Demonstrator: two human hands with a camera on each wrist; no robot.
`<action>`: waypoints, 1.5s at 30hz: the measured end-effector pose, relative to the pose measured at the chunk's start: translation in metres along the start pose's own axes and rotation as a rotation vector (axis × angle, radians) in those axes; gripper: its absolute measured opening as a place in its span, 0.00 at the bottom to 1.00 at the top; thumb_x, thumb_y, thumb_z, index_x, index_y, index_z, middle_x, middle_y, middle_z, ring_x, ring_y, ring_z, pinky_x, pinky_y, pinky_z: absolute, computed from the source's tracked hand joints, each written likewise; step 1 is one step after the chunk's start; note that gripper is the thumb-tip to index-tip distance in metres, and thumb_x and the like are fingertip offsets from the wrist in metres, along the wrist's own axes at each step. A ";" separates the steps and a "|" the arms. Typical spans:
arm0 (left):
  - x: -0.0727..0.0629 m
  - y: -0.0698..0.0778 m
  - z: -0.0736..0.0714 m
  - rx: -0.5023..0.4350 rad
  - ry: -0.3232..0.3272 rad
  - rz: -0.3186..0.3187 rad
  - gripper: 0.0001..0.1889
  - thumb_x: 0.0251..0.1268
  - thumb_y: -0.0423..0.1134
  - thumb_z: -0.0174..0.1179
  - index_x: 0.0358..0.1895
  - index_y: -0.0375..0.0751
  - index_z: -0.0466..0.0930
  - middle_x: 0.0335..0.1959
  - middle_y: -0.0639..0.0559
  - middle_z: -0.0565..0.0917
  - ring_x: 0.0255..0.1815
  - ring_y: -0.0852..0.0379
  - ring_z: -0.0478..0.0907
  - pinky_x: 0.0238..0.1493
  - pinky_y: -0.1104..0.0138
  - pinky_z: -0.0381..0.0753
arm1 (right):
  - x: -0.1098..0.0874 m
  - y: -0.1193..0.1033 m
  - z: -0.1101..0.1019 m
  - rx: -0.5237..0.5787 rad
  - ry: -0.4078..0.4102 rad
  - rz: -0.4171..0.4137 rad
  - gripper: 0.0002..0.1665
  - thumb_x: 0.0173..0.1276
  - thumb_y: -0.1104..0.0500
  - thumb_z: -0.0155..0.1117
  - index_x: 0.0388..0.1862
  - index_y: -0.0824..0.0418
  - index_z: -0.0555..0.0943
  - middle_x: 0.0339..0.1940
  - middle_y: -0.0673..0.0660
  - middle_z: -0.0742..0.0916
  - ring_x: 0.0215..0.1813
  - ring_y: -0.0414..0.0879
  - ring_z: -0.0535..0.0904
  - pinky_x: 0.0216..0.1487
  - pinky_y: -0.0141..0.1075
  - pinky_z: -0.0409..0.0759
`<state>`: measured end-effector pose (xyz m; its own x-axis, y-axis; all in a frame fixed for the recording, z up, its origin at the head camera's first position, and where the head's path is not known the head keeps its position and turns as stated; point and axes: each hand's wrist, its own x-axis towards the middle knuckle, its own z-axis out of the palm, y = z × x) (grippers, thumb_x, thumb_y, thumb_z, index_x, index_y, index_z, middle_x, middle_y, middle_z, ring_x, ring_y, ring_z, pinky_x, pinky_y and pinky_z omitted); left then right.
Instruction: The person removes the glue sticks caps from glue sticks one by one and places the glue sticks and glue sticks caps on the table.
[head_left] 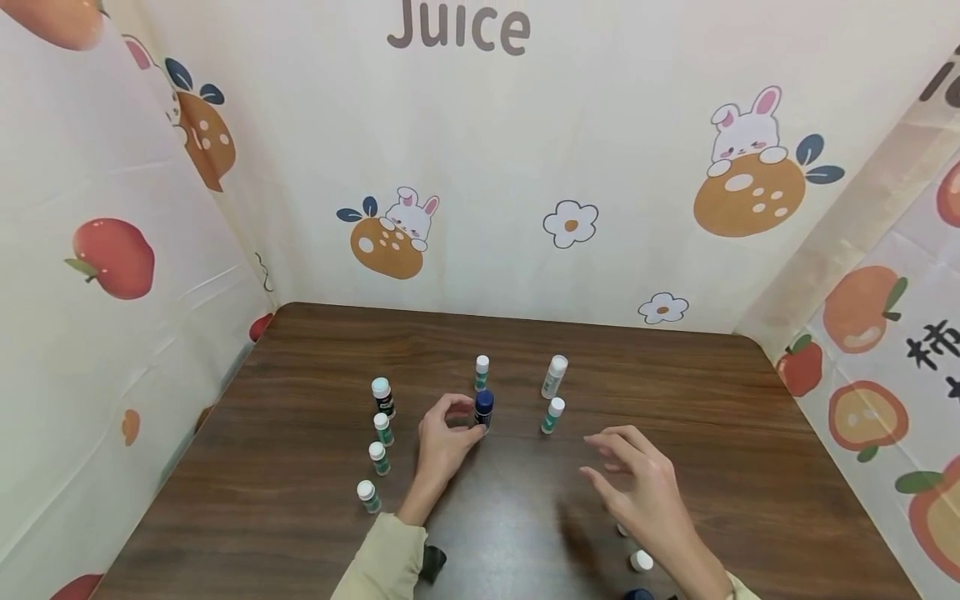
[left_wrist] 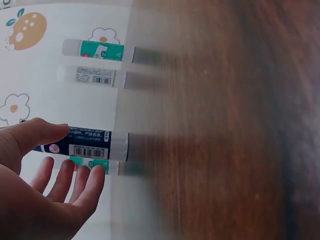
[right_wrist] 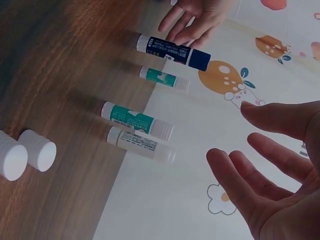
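A navy glue stick (head_left: 484, 410) stands upright on the table. My left hand (head_left: 444, 442) is around its left side, thumb at the near side; in the left wrist view the thumb (left_wrist: 47, 132) overlaps the label while the other fingers are spread apart from the barrel. Behind it stands a small green-labelled glue stick (head_left: 482, 373). To the right are another green glue stick (head_left: 552, 416) and a taller white glue stick (head_left: 554, 377). My right hand (head_left: 637, 475) hovers over the right side of the table, fingers parted, holding nothing.
On the left stand a black-labelled stick with a pale cap (head_left: 383, 398) and several small green glue sticks (head_left: 379, 458) in a rough line. White-capped sticks (head_left: 641, 561) and a navy cap (head_left: 639, 594) are partly hidden near my right forearm. A printed curtain (head_left: 495, 150) surrounds the table.
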<state>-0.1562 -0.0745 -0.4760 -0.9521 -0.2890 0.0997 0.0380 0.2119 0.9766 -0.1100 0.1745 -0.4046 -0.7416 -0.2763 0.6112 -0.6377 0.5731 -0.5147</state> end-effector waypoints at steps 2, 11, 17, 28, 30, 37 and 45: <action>0.001 -0.001 0.002 0.004 -0.004 0.003 0.19 0.39 0.25 0.72 0.39 0.38 0.80 0.38 0.44 0.83 0.42 0.46 0.80 0.40 0.59 0.83 | 0.001 0.000 0.001 0.003 0.001 -0.003 0.29 0.36 0.74 0.79 0.40 0.57 0.83 0.38 0.49 0.81 0.37 0.41 0.80 0.35 0.26 0.81; 0.005 -0.003 0.007 0.022 -0.018 -0.010 0.17 0.39 0.25 0.72 0.37 0.40 0.79 0.35 0.46 0.83 0.39 0.52 0.80 0.37 0.63 0.83 | 0.004 -0.002 0.002 0.009 -0.022 0.024 0.28 0.36 0.75 0.78 0.38 0.56 0.83 0.38 0.48 0.81 0.38 0.40 0.79 0.34 0.27 0.81; 0.006 -0.003 0.009 0.025 -0.023 0.021 0.17 0.39 0.25 0.72 0.36 0.40 0.79 0.34 0.47 0.83 0.39 0.52 0.80 0.37 0.64 0.83 | 0.008 -0.003 0.003 0.004 -0.037 0.044 0.28 0.35 0.76 0.78 0.38 0.57 0.83 0.39 0.47 0.81 0.38 0.40 0.78 0.35 0.25 0.80; 0.000 0.006 0.008 0.006 -0.031 0.039 0.17 0.39 0.25 0.71 0.35 0.42 0.80 0.33 0.49 0.84 0.38 0.53 0.81 0.34 0.69 0.82 | 0.015 -0.003 0.004 0.022 -0.033 0.006 0.28 0.36 0.76 0.77 0.39 0.58 0.82 0.38 0.50 0.81 0.38 0.40 0.77 0.34 0.26 0.81; -0.001 0.007 0.007 0.011 -0.034 0.041 0.18 0.39 0.25 0.71 0.36 0.42 0.80 0.33 0.49 0.84 0.39 0.53 0.81 0.34 0.69 0.82 | 0.017 -0.003 0.005 0.024 -0.034 0.003 0.27 0.37 0.76 0.77 0.39 0.59 0.82 0.38 0.50 0.81 0.38 0.40 0.77 0.34 0.26 0.80; -0.005 0.010 0.004 0.044 -0.044 0.031 0.17 0.40 0.26 0.71 0.36 0.45 0.80 0.33 0.51 0.83 0.39 0.55 0.79 0.34 0.69 0.81 | 0.024 -0.004 0.008 0.022 -0.041 0.000 0.26 0.38 0.74 0.77 0.39 0.60 0.83 0.38 0.49 0.81 0.38 0.40 0.77 0.35 0.26 0.81; -0.010 0.015 0.001 0.053 -0.060 0.055 0.17 0.40 0.26 0.70 0.36 0.46 0.80 0.32 0.53 0.83 0.38 0.55 0.79 0.35 0.64 0.81 | 0.032 -0.008 0.014 0.062 -0.058 0.011 0.25 0.39 0.75 0.77 0.38 0.59 0.83 0.38 0.46 0.80 0.37 0.40 0.79 0.34 0.30 0.82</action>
<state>-0.1465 -0.0677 -0.4629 -0.9655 -0.2197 0.1396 0.0758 0.2756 0.9583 -0.1320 0.1500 -0.3897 -0.7584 -0.3152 0.5705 -0.6396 0.5283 -0.5585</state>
